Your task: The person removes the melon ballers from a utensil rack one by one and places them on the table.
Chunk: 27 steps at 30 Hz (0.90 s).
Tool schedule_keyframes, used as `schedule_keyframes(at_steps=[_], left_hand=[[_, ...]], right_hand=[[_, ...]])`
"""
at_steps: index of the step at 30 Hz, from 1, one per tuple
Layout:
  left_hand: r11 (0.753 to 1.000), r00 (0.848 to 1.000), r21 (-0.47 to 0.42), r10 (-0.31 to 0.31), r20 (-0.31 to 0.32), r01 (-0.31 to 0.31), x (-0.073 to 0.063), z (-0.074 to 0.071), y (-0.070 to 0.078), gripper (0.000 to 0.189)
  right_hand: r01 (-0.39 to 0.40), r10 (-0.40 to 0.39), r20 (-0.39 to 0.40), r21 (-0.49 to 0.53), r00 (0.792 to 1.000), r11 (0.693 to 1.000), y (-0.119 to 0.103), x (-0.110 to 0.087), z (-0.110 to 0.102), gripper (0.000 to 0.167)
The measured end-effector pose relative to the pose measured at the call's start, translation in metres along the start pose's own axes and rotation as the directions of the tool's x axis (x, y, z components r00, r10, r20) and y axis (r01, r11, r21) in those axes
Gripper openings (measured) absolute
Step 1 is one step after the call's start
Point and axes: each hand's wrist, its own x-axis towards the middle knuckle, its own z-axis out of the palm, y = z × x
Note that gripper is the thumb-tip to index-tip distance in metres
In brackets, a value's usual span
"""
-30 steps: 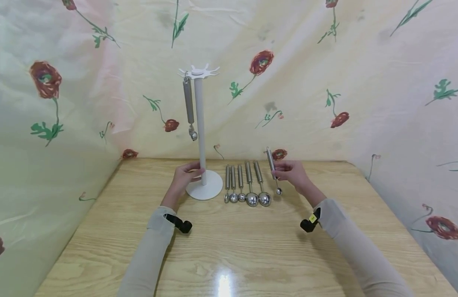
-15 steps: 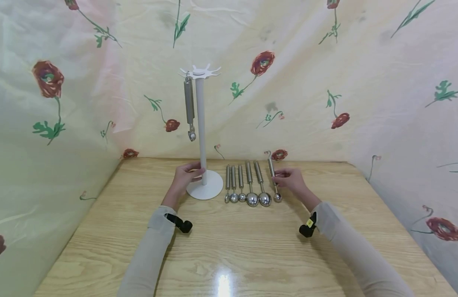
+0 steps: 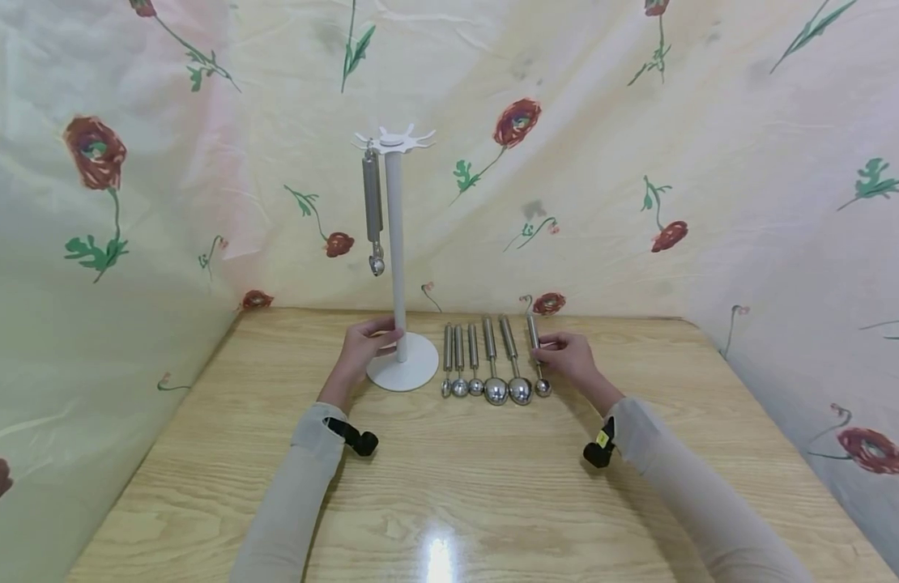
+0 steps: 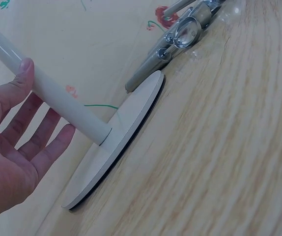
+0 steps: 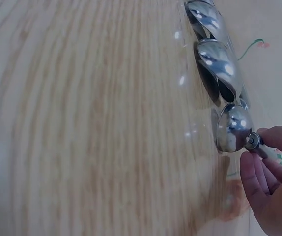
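A white rack (image 3: pixel 395 251) with a round base and a hooked top stands upright on the table. My left hand (image 3: pixel 360 346) holds its pole low down, thumb on one side and fingers on the other in the left wrist view. Two or more metal-handled scoops (image 3: pixel 372 198) hang overlapping from the rack's left hooks. My right hand (image 3: pixel 569 356) pinches the handle of a small round metal scoop (image 3: pixel 534 336) at the right end of a row. In the right wrist view that scoop's bowl (image 5: pixel 233 129) lies dome up at the table surface, beside a larger scoop (image 5: pixel 219 66).
Several metal scoops lie side by side between rack and right hand: two with larger bowls (image 3: pixel 496 391) and smaller ones (image 3: pixel 460 387) nearer the base. A flower-printed curtain (image 3: pixel 602 162) borders the back and sides of the wooden table (image 3: pixel 435 486).
My right hand has lowered the small scoop and brought it slightly left, to the end of the row. The left hand stays on the pole. The hanging scoops have swung slightly.
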Motion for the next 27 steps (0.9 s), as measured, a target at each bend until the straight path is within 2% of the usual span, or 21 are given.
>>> schedule_keyframes(at_steps=[9, 22, 27], left_hand=[[1.000, 1.000, 0.008, -0.008, 0.009, 0.007, 0.001, -0.001, -0.001, 0.039], [1.000, 0.999, -0.011, -0.026, 0.031, 0.027, 0.002, -0.003, 0.000, 0.041], [1.000, 1.000, -0.006, -0.013, 0.025, 0.013, 0.000, -0.002, 0.001, 0.040]], right_hand=[[-0.023, 0.024, 0.012, -0.049, 1.000, 0.999, -0.005, -0.004, 0.004, 0.043], [-0.029, 0.030, 0.002, -0.095, 1.000, 0.995, -0.007, 0.000, 0.011, 0.041], [-0.032, 0.032, 0.003, -0.125, 0.999, 0.992, -0.007, 0.001, 0.013, 0.041]])
